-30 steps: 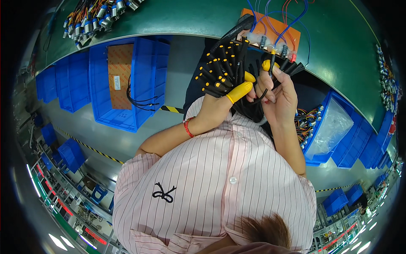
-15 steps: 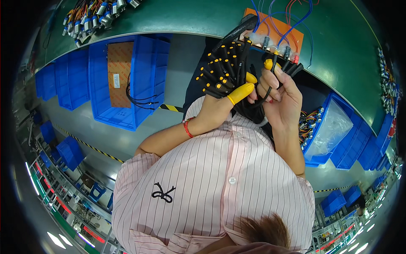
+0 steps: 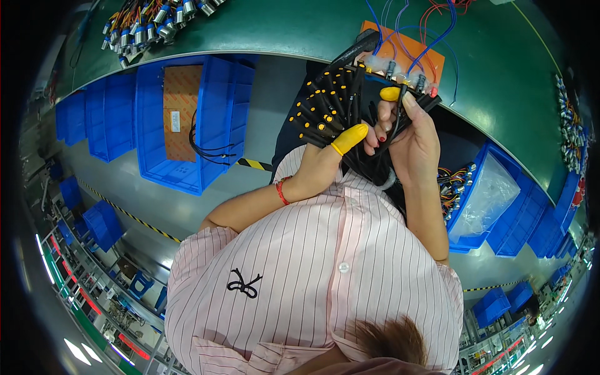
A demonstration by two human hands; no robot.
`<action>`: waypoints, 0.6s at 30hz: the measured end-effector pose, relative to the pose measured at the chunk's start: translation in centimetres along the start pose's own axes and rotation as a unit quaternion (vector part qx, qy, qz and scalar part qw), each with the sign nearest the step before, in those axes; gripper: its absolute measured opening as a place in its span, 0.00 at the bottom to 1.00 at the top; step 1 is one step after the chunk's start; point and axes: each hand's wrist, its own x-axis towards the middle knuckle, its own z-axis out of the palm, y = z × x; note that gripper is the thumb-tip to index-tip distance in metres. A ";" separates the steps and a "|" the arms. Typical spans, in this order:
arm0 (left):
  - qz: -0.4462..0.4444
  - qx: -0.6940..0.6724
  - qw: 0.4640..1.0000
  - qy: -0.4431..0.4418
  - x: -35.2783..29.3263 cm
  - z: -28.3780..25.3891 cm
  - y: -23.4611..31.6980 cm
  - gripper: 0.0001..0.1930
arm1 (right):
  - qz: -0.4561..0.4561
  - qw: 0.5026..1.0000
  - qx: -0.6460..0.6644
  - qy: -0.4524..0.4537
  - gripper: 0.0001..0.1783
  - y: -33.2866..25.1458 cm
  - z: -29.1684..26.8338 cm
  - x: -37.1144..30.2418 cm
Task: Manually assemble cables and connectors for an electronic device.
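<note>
A thick bundle of black cables (image 3: 312,115) with yellow-centred ends rests in my left hand (image 3: 320,170), which curls around it below the table edge. A yellow finger cot covers that thumb. My right hand (image 3: 417,150) pinches one black cable (image 3: 398,119) between thumb and forefinger, the forefinger wearing a yellow cot. This cable's upper end lies at the near side of an orange block (image 3: 434,59), which carries small connectors and blue and red wires. I cannot tell whether the end is plugged in. Other cable ends show behind my right fingers.
The green table (image 3: 269,28) spans the far side, with a pile of metal-ended wired connectors (image 3: 147,28) at left and more connectors (image 3: 572,128) at right. Blue bins stand left (image 3: 145,147) and right (image 3: 500,234), the latter holding clear plastic (image 3: 487,194).
My right hand has shifted slightly left and toward me, still pinching the cable. The yellow-capped left forefinger has slipped out of sight; my left hand otherwise keeps the bundle in place.
</note>
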 end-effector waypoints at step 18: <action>-0.020 0.041 0.999 0.018 0.0 1.1 1.3 0.07 | -0.087 0.989 -0.112 0.050 0.12 -0.2 0.7 -1.9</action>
